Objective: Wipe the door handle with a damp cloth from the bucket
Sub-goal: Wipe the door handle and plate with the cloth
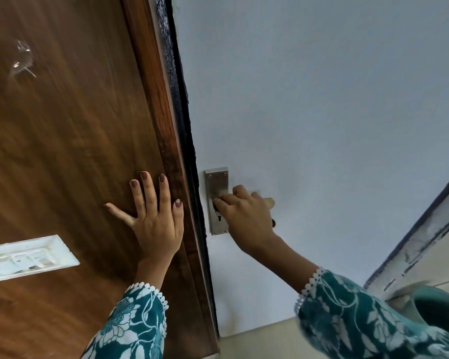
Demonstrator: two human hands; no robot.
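A steel backplate with a keyhole is fixed to the pale blue door. My right hand is closed around the door handle, which is almost wholly hidden under my fingers; a pale tip shows past my knuckles. I cannot make out any cloth in that hand. My left hand lies flat with fingers spread on the brown wooden panel left of the door's edge. The rim of a teal bucket shows at the lower right.
A white switch plate is set in the wooden panel at the left. A dark strip runs between panel and door. Beige floor lies below, and a worn frame edge slants at the right.
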